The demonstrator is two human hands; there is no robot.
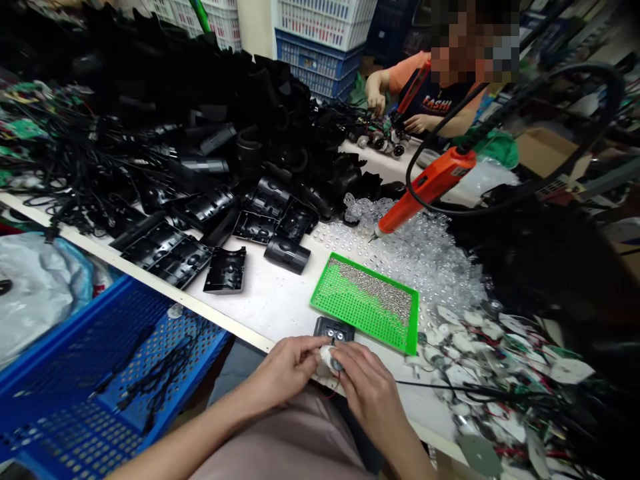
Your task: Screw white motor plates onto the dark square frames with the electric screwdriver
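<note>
Part, small, white, w/ thin red wire hanging off it, pinched betw my hands at table edge, right in front of black housing piece; can't tell if they touch. My left hand narrow, fingers closed on part from left side. Right hand narrow too, curled over it from right. Just past them, green pegboard tray w/ diagonal band of silver screws. Behind tray, heap of clear plastic bits, orange electric screwdriver above it on black cord. Loose black housings on white table, tangled black cables beyond. Blue crate by my left arm. White wired discs on right. Co-worker in orange sleeve across table, hands on small black parts.
</note>
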